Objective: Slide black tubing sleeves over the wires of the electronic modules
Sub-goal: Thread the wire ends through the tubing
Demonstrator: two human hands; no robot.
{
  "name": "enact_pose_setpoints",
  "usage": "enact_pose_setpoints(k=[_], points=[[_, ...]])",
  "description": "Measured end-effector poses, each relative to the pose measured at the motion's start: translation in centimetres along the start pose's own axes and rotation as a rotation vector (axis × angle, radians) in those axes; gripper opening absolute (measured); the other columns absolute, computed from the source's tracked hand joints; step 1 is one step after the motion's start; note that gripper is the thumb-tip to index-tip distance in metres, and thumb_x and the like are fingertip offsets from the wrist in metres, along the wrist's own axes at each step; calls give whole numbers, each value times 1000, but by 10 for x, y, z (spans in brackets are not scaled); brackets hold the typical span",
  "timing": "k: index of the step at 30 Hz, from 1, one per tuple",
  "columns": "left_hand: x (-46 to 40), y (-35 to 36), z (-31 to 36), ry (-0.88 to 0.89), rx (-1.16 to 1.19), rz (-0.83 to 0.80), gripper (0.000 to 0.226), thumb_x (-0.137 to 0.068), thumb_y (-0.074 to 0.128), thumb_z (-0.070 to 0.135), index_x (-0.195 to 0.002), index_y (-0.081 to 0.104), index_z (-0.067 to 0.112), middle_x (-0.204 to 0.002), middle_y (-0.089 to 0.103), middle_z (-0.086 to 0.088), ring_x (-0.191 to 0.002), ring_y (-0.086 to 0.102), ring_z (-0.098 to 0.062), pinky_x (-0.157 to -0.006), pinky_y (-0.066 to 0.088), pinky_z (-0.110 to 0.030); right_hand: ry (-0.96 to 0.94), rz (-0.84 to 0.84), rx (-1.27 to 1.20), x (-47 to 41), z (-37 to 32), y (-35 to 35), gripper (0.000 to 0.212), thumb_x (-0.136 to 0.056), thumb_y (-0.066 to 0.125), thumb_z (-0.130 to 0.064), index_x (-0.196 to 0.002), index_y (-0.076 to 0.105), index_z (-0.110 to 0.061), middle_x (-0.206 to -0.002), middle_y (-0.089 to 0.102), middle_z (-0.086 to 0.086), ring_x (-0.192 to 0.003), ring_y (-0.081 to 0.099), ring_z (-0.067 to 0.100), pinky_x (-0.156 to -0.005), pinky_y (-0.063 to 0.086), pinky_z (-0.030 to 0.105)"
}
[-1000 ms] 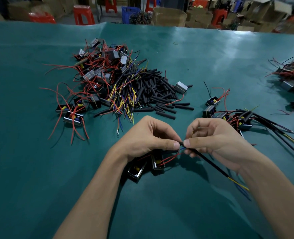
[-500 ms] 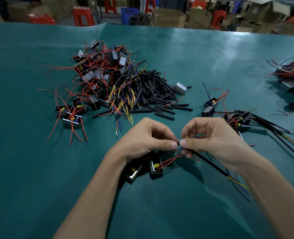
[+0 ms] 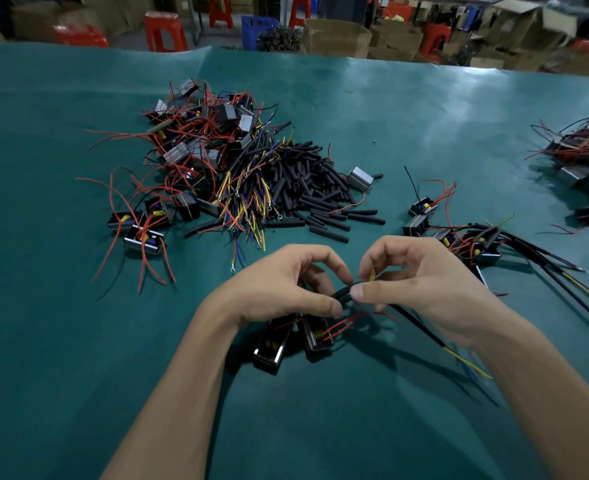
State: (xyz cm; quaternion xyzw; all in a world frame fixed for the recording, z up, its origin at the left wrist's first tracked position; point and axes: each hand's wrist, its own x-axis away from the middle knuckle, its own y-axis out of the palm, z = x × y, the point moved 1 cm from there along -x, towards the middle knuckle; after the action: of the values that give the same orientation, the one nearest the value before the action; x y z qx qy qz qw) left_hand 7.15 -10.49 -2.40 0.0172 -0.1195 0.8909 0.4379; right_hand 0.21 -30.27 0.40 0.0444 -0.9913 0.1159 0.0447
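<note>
My left hand pinches the near end of a black tubing sleeve between thumb and forefinger. My right hand grips the same sleeve just to the right, with a yellow wire tip sticking up between its fingers. The sleeve runs down to the right under my right wrist, and yellow and blue wire ends poke out of its far end. Two black modules with red wires lie on the mat below my left hand. A heap of loose black sleeves lies further back.
A tangle of unsleeved modules with red wires sits at the left of the green mat. Sleeved modules lie to the right, another pile at the far right edge. Red stools and cardboard boxes stand beyond the table.
Both hands have risen slightly and drawn the sleeve end up between them. The two modules under my left hand have shifted a little; the yellow wire tip now shows above my right fingers.
</note>
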Motion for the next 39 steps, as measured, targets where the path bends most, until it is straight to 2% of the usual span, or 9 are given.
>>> enact_pose_setpoints(k=[5, 13, 17, 21, 27, 32, 35, 37, 39], points=[[1, -1, 0, -6, 61, 3, 38, -81, 80, -2, -112, 63, 9, -82, 69, -11, -75, 56, -24, -74, 39, -41, -55, 41, -4, -1, 0, 2, 21, -69, 90, 0, -73, 71, -8, -69, 68, 6, -59, 64, 18, -57, 51, 23], [1, 1, 2, -2, 113, -10, 39, -82, 78, -5, -115, 60, 5, -79, 71, -8, -68, 62, -15, -64, 49, -19, -24, 29, -108, 2, 0, -2, 24, -53, 89, -9, -70, 72, -10, -70, 68, 10, -55, 67, 24, -58, 54, 25], [1, 3, 4, 20, 147, -15, 35, -86, 75, 0, -117, 58, 4, -85, 75, -17, -77, 62, -22, -74, 49, -25, -38, 38, -95, 4, -1, -3, 24, -52, 89, -10, -70, 72, -11, -69, 68, 11, -56, 69, 26, -59, 56, 27], [0, 4, 3, 29, 138, -21, 36, -85, 75, -3, -116, 57, 4, -89, 74, -26, -78, 63, -24, -72, 48, -26, -31, 16, -99, 5, -1, -1, 24, -52, 88, -9, -69, 72, -11, -68, 68, 12, -56, 68, 26, -60, 57, 30], [0, 3, 2, 25, 146, -8, 43, -80, 78, -6, -116, 57, 5, -79, 74, -17, -70, 65, -22, -69, 50, -23, 11, -59, -93, 1, -2, 2, 26, -55, 90, -7, -71, 71, -13, -72, 68, 17, -61, 68, 31, -64, 58, 31], [-1, 4, 3, 23, 161, 41, 40, -81, 79, -4, -114, 57, 3, -78, 74, -16, -68, 63, -19, -68, 49, -21, 40, -17, -99, 2, -2, -1, 30, -57, 93, -12, -76, 70, -8, -75, 69, 18, -63, 70, 31, -61, 57, 30], [-2, 5, 3, 11, 159, 77, 40, -80, 80, -1, -113, 59, 6, -79, 73, -17, -71, 60, -22, -71, 46, -29, 40, 12, -44, 5, -3, 0, 35, -55, 98, -16, -77, 71, -12, -75, 71, 13, -64, 68, 24, -62, 57, 28], [-2, 5, 3, 4, 149, 85, 41, -79, 83, 2, -112, 60, 8, -79, 72, -16, -73, 58, -22, -72, 42, -33, 21, 54, 28, 6, -3, 5, 34, -55, 98, -18, -73, 69, -14, -70, 71, 11, -59, 65, 19, -56, 53, 23], [-3, 5, 2, -3, 149, 84, 41, -78, 84, 2, -111, 61, 10, -80, 71, -16, -73, 56, -22, -72, 41, -33, 0, 86, 59, 5, -4, 8, 29, -62, 95, -10, -70, 68, -17, -66, 70, 11, -56, 65, 18, -54, 52, 23]])
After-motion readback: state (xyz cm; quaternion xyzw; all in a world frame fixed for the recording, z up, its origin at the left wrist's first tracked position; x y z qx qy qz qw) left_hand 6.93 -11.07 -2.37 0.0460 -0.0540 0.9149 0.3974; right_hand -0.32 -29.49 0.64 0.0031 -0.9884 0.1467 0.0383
